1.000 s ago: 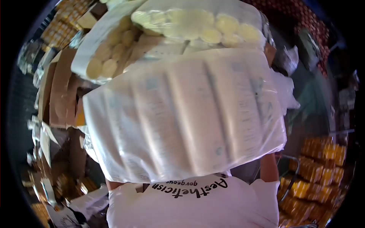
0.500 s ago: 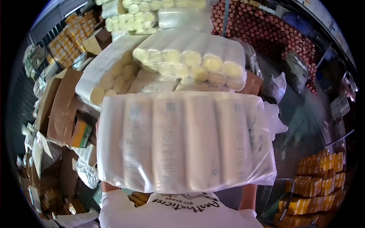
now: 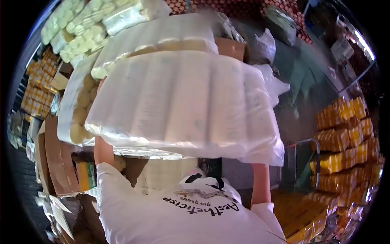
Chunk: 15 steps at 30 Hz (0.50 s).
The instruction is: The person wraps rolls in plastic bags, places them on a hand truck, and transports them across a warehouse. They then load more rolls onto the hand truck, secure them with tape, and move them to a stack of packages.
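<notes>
A large pack (image 3: 185, 101) of long rolls in cloudy plastic is held up in front of my chest, tilted with its right side lower. Part of my left hand (image 3: 101, 83) shows at the pack's upper left edge, gripping it, and the forearm runs up behind the pack. My right forearm reaches up under the lower right corner; the pack hides that hand and its fingers. Just beyond, a similar wrapped pack (image 3: 162, 34) lies on the stack, and another pack (image 3: 67, 110) with pale round roll ends stands on the left.
Open cardboard boxes (image 3: 61, 156) stand at the left. Yellow bundles (image 3: 339, 138) are stacked at the right, beside a metal cart frame (image 3: 318, 162). A white plastic bag (image 3: 266, 44) and a wall of red netted goods (image 3: 239, 8) are at the back.
The held pack has risen in view and tilted, and now overlaps the pack behind it. The view has turned, shifting the surroundings; more of both forearms shows.
</notes>
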Tool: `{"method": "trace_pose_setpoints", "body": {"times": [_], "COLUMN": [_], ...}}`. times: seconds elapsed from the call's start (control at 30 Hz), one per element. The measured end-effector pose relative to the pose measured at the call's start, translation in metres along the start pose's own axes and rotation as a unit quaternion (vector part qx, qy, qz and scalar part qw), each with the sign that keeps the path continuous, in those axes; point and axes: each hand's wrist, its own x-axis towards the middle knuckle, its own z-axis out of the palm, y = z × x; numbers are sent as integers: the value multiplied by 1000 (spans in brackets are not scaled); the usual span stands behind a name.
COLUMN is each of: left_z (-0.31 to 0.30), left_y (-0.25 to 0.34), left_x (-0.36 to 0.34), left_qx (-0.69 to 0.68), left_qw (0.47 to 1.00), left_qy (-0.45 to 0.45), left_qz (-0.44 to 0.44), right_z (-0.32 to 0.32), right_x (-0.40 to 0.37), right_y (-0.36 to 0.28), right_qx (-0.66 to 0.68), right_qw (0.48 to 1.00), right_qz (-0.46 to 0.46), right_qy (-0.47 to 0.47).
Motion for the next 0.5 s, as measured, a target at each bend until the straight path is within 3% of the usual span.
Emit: {"method": "trace_pose_setpoints", "body": {"times": [0.27, 0.37, 0.43, 0.47, 0.5], "left_z": [-17, -31, -32, -23, 4], "left_y": [-6, 4, 32, 58, 98], "left_x": [-12, -29, -67, -99, -134], "left_qx": [-14, -6, 11, 32, 26], "left_qw": [999, 995, 973, 943, 917], "left_qy": [-19, 7, 112, 229, 338], "left_qz": [32, 97, 203, 241, 210], "right_z": [-11, -28, -12, -18, -32], "right_x": [-1, 9, 10, 11, 21], "right_y": [-4, -16, -52, -65, -69], "right_qx": [-54, -242, -97, -110, -111], "right_qw": [998, 968, 994, 991, 992], "right_qz": [-35, -59, 8, 43, 22], "right_qy": [-20, -28, -50, -58, -58]}}
